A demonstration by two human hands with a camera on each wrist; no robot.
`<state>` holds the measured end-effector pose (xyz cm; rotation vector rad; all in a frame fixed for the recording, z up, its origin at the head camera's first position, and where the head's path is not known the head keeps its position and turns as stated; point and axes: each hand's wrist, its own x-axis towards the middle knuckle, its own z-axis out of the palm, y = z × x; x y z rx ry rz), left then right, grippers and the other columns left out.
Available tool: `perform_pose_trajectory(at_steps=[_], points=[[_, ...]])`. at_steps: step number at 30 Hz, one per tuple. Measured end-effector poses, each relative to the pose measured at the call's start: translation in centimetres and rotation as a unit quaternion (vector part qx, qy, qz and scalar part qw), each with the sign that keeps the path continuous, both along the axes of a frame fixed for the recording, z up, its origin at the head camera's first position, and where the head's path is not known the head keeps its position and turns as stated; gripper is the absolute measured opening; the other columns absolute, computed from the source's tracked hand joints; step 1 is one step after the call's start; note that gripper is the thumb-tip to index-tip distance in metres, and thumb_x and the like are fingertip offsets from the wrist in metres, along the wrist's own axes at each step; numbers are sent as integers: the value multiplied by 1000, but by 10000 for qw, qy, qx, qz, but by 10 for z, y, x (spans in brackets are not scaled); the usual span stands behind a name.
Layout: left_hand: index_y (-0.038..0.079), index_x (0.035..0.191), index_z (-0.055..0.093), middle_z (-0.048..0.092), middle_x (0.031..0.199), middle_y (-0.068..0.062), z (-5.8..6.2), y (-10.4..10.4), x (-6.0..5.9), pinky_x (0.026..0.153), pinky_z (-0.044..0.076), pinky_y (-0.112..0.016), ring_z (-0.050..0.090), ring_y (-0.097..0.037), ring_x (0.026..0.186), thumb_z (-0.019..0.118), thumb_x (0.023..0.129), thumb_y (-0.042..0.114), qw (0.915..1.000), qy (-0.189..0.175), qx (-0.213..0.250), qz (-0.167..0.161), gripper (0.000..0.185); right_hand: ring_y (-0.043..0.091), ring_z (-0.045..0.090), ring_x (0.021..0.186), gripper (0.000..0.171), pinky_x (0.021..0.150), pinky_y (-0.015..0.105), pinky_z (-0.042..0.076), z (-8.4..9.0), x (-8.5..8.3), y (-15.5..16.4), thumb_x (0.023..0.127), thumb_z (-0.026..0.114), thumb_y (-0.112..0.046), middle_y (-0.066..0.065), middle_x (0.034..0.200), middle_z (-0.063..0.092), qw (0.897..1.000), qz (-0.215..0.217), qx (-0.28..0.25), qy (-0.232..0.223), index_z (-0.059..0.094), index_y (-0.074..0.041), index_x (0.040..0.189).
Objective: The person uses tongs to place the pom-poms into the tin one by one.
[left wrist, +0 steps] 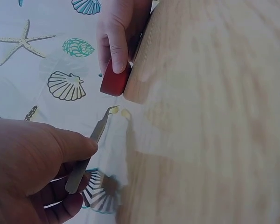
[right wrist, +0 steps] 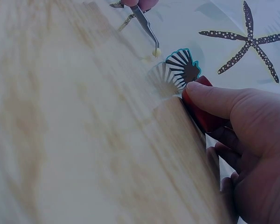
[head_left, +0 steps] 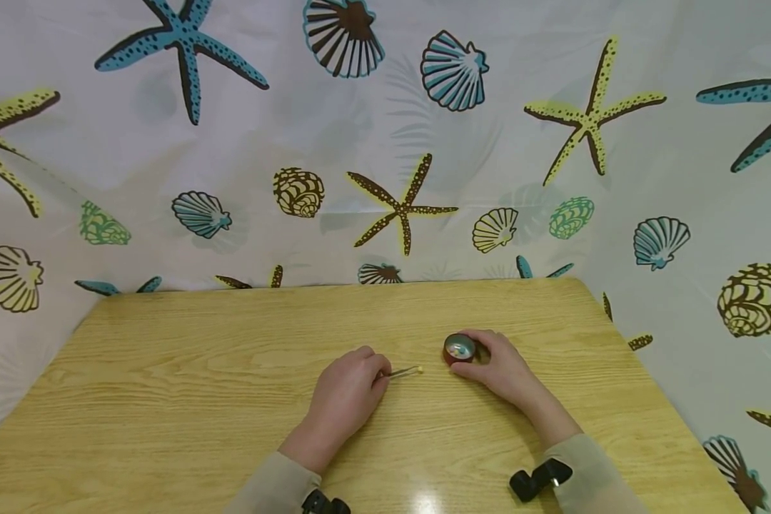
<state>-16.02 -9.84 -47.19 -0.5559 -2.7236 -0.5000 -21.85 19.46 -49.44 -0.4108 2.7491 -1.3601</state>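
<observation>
My left hand point(head_left: 350, 391) holds a pair of metal tweezers point(left wrist: 90, 151), gripped between thumb and fingers. At their bent tips is a small yellowish piece point(left wrist: 114, 110), just above the table. To the right, my right hand point(head_left: 500, 365) grips a small round red tin point(head_left: 459, 348) between thumb and fingers. The tin is open at the top, and small pale and coloured bits show inside it in the head view; they are too small to name. A short gap lies between the tweezer tips and the tin. In the right wrist view only the tin's red side point(right wrist: 200, 105) shows.
Both hands work over a glossy wooden table point(head_left: 186, 385). Behind it and at its sides hangs a white cloth point(head_left: 334, 250) printed with starfish and shells. A small black device is strapped on each sleeve, the right one point(head_left: 541, 480) near the table's front.
</observation>
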Motion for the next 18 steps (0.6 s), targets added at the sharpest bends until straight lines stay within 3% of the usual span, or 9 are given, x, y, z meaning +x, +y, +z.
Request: perform_pose_trajectory(at_steps=[18], points=[[13, 100, 82, 66, 89, 3, 10, 10, -2, 65, 53, -30, 59, -12, 73, 89, 96, 9, 9992, 300, 271, -73, 9, 38, 55, 138, 62, 120, 62, 38, 0, -1, 0, 97, 90, -31, 15, 145, 65, 10000, 11, -22, 17, 66, -8, 150]])
